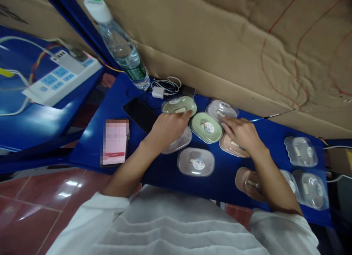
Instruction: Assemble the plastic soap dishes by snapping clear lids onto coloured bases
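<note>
Mid-frame, left hand (172, 127) at green pack (187, 102) and right hand (244, 134) need light touch; both grips I cannot tell.

Blue table (220, 185); packaged oval containers (195, 162); phones (114, 142); bottle (123, 53)

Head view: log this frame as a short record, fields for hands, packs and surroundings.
left hand: fingers at the rear green pack
right hand: fingers by the rear grey pack, palm side over a peach pack
between hands: labelled green pack
grip: cannot tell whether either hand grips
surface: blue table
left side: lit phone, dark phone
behind phones: water bottle, white charger
</note>
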Tool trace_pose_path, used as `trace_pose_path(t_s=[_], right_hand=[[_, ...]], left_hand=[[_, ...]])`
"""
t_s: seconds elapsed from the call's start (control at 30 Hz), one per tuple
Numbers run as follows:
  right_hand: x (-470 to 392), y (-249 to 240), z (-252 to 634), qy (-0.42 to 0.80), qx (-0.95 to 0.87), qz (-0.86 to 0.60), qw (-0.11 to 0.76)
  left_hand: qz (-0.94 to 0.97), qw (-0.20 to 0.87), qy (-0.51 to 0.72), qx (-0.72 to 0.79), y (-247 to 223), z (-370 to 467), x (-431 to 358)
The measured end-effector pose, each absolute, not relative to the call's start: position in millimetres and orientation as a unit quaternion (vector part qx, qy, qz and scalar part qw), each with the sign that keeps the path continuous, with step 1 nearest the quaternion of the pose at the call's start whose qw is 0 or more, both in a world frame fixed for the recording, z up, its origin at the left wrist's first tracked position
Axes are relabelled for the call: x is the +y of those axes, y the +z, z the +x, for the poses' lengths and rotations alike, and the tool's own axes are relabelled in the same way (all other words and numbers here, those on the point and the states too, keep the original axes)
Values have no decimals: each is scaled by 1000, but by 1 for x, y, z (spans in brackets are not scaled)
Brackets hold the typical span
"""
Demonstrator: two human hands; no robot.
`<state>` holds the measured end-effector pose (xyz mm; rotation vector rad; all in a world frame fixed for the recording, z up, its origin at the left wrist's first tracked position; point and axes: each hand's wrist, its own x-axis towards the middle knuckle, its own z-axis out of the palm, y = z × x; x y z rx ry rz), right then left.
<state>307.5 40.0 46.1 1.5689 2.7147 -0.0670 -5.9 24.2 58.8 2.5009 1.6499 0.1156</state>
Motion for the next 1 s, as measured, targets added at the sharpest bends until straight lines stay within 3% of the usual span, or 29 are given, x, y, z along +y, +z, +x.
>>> trace_pose_path(t_s=[0.2,0.47,0.67,1.0], right_hand=[[39,40,306,3,848,526,57],[38,39,306,-9,838,544,31],[40,41,310,-23,818,570,-76],[42,51,325,-24,733,618,-282]], left_hand=[[793,75,11,605,55,-5,20],[770,81,60,630,49,0,27],[771,81,98,624,41,-2,37],[756,177,114,620,43,-12,44]])
